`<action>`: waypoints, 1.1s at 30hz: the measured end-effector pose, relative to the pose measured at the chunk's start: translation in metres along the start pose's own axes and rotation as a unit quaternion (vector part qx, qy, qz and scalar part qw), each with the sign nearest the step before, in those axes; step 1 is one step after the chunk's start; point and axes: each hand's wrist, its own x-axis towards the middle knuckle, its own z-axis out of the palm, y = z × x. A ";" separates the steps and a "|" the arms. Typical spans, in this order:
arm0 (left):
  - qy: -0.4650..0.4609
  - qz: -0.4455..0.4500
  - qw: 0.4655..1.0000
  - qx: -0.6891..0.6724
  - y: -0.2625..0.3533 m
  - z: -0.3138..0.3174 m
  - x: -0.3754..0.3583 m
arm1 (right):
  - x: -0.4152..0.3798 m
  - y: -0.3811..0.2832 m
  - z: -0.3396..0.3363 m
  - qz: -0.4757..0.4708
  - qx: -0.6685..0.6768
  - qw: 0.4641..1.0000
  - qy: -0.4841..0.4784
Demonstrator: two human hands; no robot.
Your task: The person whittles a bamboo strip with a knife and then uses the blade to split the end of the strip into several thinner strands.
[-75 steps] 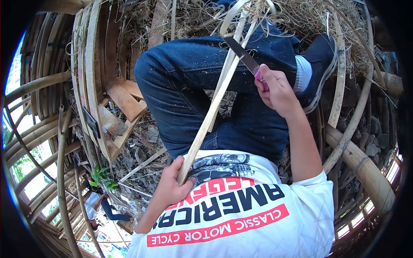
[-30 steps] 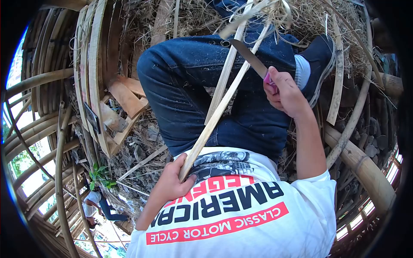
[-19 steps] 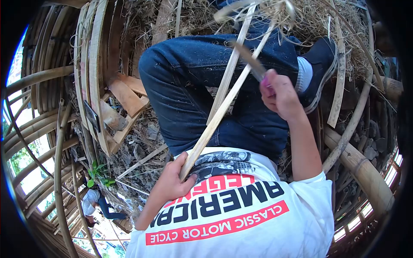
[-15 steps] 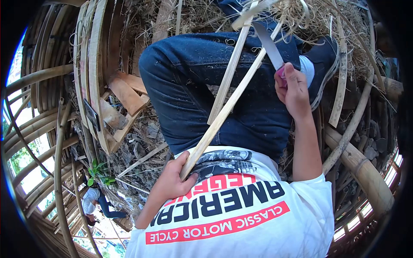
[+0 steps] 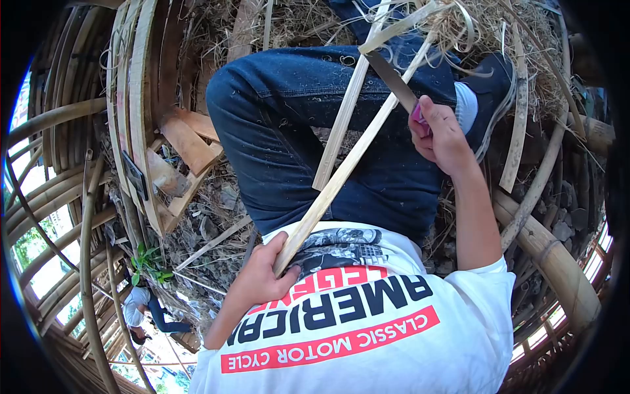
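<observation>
My left hand [image 5: 266,272] is closed around the near end of a long pale bamboo strip [image 5: 335,187], close to my shirt. The strip slants up and away to the right, across my jeans. In my right hand [image 5: 441,134] is a knife [image 5: 394,77] with a pink handle, mostly covered by my fingers. Its blade points up and left and crosses over the bamboo strip; whether it touches cannot be told. A second pale strip [image 5: 344,125] lies across my leg, left of the held one. Near the blade tip is a short pale piece [image 5: 397,27].
Curled shavings [image 5: 459,33] and dry fibres lie by my shoe [image 5: 492,88]. Wood blocks [image 5: 190,141] and upright planks [image 5: 140,98] stand to the left, with a dark phone-like object [image 5: 135,176]. A thick bamboo pole [image 5: 554,262] is on the right. Another person [image 5: 147,312] is at lower left.
My right hand and the knife have moved slightly left and down toward me, and the blade has turned further left. My left hand keeps its hold on the bamboo strip.
</observation>
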 end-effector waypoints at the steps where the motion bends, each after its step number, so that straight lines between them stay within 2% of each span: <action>1: 0.002 -0.001 1.000 -0.001 0.000 0.000 0.001 | 0.002 0.002 0.010 -0.052 -0.053 0.995 0.063; 2: 0.011 0.000 1.000 -0.005 -0.002 0.002 0.000 | 0.001 0.004 0.017 -0.101 -0.104 0.982 0.123; 3: 0.019 0.002 1.000 -0.009 -0.004 0.003 -0.001 | 0.000 0.006 0.017 -0.099 -0.102 0.982 0.121; 5: 0.013 0.002 1.000 0.000 -0.006 0.002 -0.003 | -0.002 0.007 0.015 -0.049 -0.074 0.994 0.063; 7: 0.002 0.000 1.000 0.003 -0.008 0.005 -0.005 | -0.003 0.006 0.013 -0.028 -0.073 0.994 0.072; 9: 0.004 -0.010 1.000 -0.011 -0.008 0.007 -0.001 | 0.000 0.006 0.007 0.020 0.035 0.999 0.012; 13: -0.002 -0.004 1.000 -0.011 -0.009 0.007 -0.001 | 0.006 0.015 0.011 0.039 0.057 0.997 0.028; 21: 0.000 -0.005 1.000 -0.023 -0.010 0.008 0.000 | 0.019 0.016 0.006 0.091 0.124 0.988 -0.024; 25: 0.010 -0.011 0.999 -0.028 -0.007 0.007 0.002 | 0.022 0.024 0.014 0.104 0.102 0.989 -0.021; 27: 0.008 -0.018 1.000 -0.020 -0.005 0.006 0.003 | 0.022 0.030 0.016 0.021 0.114 0.993 -0.014; 28: 0.011 -0.019 1.000 -0.022 -0.004 0.005 0.003 | 0.019 0.029 0.020 -0.031 0.037 0.997 0.067; 29: 0.014 -0.010 1.000 -0.022 -0.004 0.004 0.003 | 0.021 0.030 0.020 -0.029 0.039 0.997 0.064; 31: 0.015 -0.006 1.000 -0.021 -0.008 0.004 -0.001 | 0.022 0.034 0.020 -0.097 -0.023 0.984 0.145; 33: 0.038 0.025 0.999 -0.026 -0.014 0.007 0.000 | 0.019 0.029 0.023 -0.091 -0.033 0.982 0.162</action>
